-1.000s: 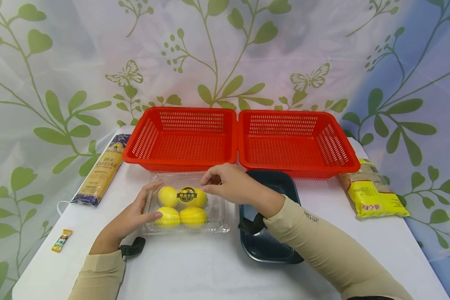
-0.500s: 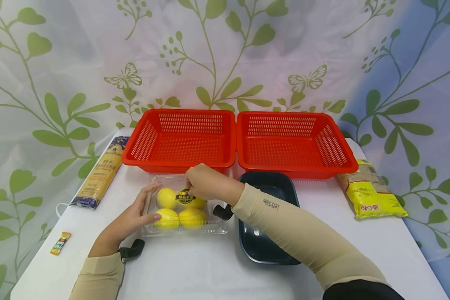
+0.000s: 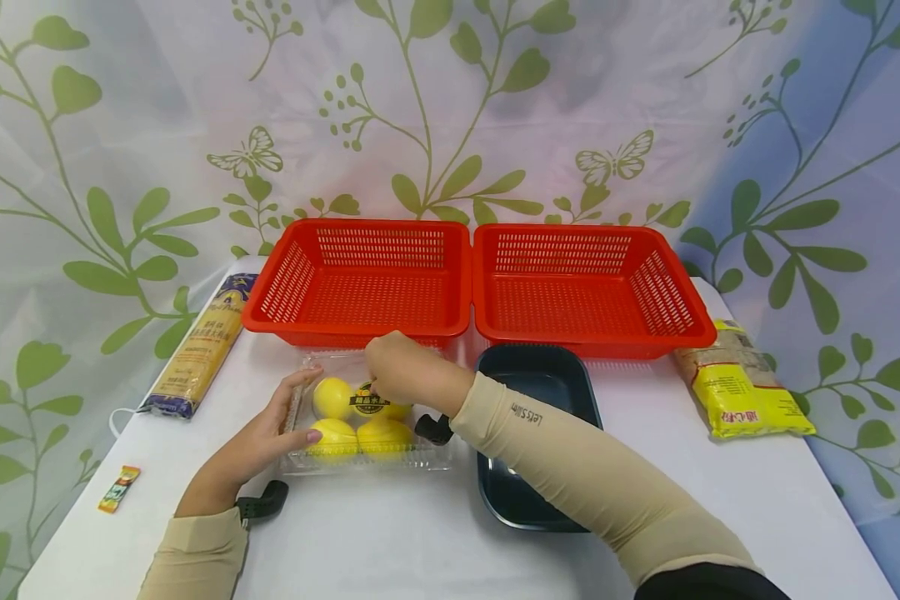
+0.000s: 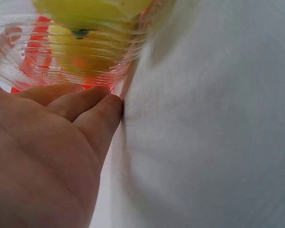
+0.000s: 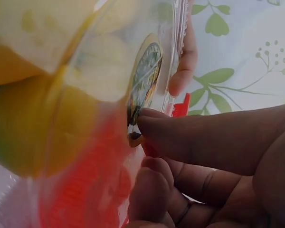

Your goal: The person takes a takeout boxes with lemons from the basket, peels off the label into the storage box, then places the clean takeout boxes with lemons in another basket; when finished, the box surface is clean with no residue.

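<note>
While the left hand [image 3: 258,442] steadies the box [image 3: 427,459], the right hand [image 3: 408,371] looks to be working the label [image 5: 145,80] on top; peeling or pressing, can't tell which. Left: fingers fairly straight along the box's left side, thumb out toward the near-left fruit [image 3: 333,437], nothing gripped. Right: fingers curled, thumb tip at one end of the label; can't tell if an edge is pinched. Box is on the table [image 3: 360,542], in front of the left basket [image 3: 378,296], tray [image 3: 506,492] just beside it on the right.

Advice: brace lightly with the left, since thin plastic probably flexes. If peeling, get a nail under that end, pinch close to the surface, pull low and slow so it doesn't tear. If pressing, smooth middle outward. Either way, don't push the top down onto the fruit.
</note>
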Motion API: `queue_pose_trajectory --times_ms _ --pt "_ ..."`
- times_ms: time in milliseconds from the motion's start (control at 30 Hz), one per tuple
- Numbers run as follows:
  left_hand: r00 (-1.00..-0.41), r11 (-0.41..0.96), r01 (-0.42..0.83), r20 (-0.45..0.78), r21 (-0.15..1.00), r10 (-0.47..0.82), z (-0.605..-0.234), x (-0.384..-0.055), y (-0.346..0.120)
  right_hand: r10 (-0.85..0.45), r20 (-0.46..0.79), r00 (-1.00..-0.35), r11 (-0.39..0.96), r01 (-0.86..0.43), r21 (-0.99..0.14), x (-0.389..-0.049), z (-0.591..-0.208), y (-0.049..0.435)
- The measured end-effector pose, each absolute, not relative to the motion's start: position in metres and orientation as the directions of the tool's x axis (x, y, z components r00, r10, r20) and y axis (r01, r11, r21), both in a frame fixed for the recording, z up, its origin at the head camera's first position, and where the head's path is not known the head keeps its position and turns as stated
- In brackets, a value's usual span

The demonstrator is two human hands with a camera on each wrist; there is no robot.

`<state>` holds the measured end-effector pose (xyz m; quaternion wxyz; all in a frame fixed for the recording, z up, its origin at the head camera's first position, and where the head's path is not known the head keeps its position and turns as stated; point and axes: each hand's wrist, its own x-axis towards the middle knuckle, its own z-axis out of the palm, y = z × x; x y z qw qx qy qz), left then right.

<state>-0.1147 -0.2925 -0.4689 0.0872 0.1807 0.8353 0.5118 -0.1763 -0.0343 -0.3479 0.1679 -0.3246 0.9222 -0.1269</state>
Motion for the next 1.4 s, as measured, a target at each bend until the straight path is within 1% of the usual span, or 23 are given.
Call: queue_pose_trajectory --times_ms 300,567,733,933,1167,1267,1400 --pt "-0.918 0.406 0.219 0.046 0.887 0.394 -0.468 -0.114 -0.292 -0.618 -0.218 -0.755 0.754 -0.491 -0.437 -0.175 -0.348 -0.032" --pt "-0.917 0.403 0.223 0.052 0.888 0.395 -0.468 -0.113 -0.293 -0.650 -0.140 -0.747 0.710 -0.530 -0.464 -0.169 -0.348 -0.026" --pt "-0.917 0.406 0.219 0.046 0.887 0.396 -0.468 -0.113 -0.292 -0.663 -0.134 -0.737 0.683 -0.522 -0.511 -0.162 -0.337 -0.012" --pt "-0.918 0.411 0.210 0.035 0.887 0.395 -0.468 -0.113 -0.292 -0.682 -0.113 -0.722 0.641 -0.516 -0.568 -0.160 -0.319 0.019" --pt "-0.916 0.404 0.209 0.034 0.891 0.399 -0.467 -0.113 -0.292 -0.684 -0.110 -0.722 0.609 -0.480 -0.631 -0.167 -0.306 0.070" --pt "-0.915 0.399 0.221 0.047 0.890 0.401 -0.466 -0.113 -0.292 -0.690 -0.111 -0.715 0.603 -0.483 -0.634 -0.171 -0.307 0.095" --pt "-0.917 0.406 0.210 0.035 0.889 0.397 -0.467 -0.113 -0.292 -0.680 -0.127 -0.722 0.617 -0.471 -0.630 -0.176 -0.320 0.128"
